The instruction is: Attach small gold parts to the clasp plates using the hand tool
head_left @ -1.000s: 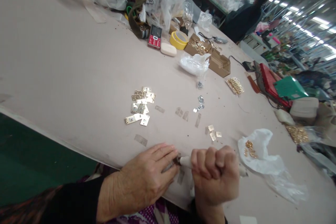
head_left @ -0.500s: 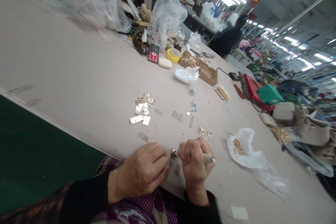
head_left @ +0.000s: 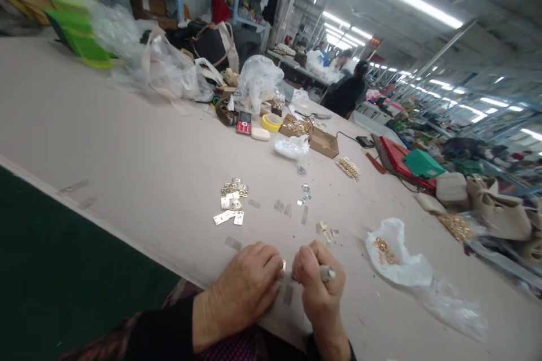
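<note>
My left hand [head_left: 249, 276] rests at the table's near edge, fingers pressed together over a small metal piece [head_left: 283, 265] whose edge peeks out at the fingertips. Just to its right, my right hand [head_left: 319, 276] is wrapped round a pale, pen-like tool [head_left: 327, 273]; the tool's tip is mostly hidden. Beyond my left hand lies a group of gold metal plates [head_left: 231, 203]. A few smaller gold pieces [head_left: 326, 232] lie beyond my right hand, and silver discs [head_left: 305, 194] are farther back.
A white plastic bag [head_left: 398, 259] with gold parts lies to the right. Toward the back are a red phone [head_left: 244, 123], yellow tape [head_left: 271, 122], an open cardboard box [head_left: 324, 142] and plastic bags [head_left: 260, 79]. Beige handbags [head_left: 499, 208] sit far right. A person [head_left: 347, 93] is in the distance.
The camera view has tilted upward. My right hand has moved slightly away from my left, and the metal piece between them is now mostly covered by my left fingers.
</note>
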Available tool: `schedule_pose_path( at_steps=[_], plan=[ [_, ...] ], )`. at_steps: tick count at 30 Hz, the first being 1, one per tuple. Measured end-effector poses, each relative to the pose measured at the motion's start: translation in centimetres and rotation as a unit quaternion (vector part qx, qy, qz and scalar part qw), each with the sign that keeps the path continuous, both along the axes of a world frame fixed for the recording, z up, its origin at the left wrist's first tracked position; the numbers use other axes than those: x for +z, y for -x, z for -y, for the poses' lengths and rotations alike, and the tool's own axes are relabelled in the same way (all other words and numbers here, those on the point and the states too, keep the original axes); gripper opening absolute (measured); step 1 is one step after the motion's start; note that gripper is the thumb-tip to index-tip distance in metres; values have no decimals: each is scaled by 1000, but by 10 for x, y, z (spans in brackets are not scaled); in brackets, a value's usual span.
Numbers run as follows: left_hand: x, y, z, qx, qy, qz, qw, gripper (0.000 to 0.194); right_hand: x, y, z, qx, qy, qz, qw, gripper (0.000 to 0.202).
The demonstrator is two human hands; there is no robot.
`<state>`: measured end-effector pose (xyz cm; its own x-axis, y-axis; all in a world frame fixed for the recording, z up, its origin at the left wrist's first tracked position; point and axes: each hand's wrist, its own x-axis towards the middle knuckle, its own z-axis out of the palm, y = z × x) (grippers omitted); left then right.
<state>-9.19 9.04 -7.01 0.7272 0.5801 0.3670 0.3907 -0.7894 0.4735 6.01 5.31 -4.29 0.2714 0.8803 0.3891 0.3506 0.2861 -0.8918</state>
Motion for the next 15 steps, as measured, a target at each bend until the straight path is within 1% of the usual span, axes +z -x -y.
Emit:
schedule_pose_path(
  at_steps=[1, 2, 3, 5, 7, 8, 9, 11, 13, 15],
  plan=[
    [0, -4, -1, -7, -7, -21, 1000, 13, -1, -10, 4, -15, 11, 69, 997, 39],
    [0, -9, -3, -13, -18, -35, 999, 15, -1, -22, 8, -29, 30, 145, 988, 39],
    [-1, -13, -4, -21, -31, -43, 998, 14, 0, -33, 13, -40, 51, 219, 974, 39],
    [-3, -21, -7, -41, -56, -45, 997, 12, -1, -54, 24, -63, 89, 340, 934, 35],
    [-5, -26, -11, -60, -79, -42, 994, 12, -4, -70, 33, -83, 126, 418, 896, 31],
    [-6, -25, -14, -66, -88, -42, 993, 13, -5, -75, 37, -90, 140, 438, 883, 30],
    [-7, -23, -18, -67, -97, -42, 992, 16, -7, -79, 40, -92, 150, 445, 878, 27],
    [-10, -11, -31, -57, -114, -47, 991, 22, -8, -85, 45, -82, 164, 424, 887, 20],
    [-17, 11, -50, -25, -127, -25, 991, 31, -7, -95, 48, -89, 165, 388, 903, 16],
    [-27, 39, -73, 12, -122, -1, 992, 37, -4, -114, 50, -133, 163, 377, 902, 17]
  ],
)
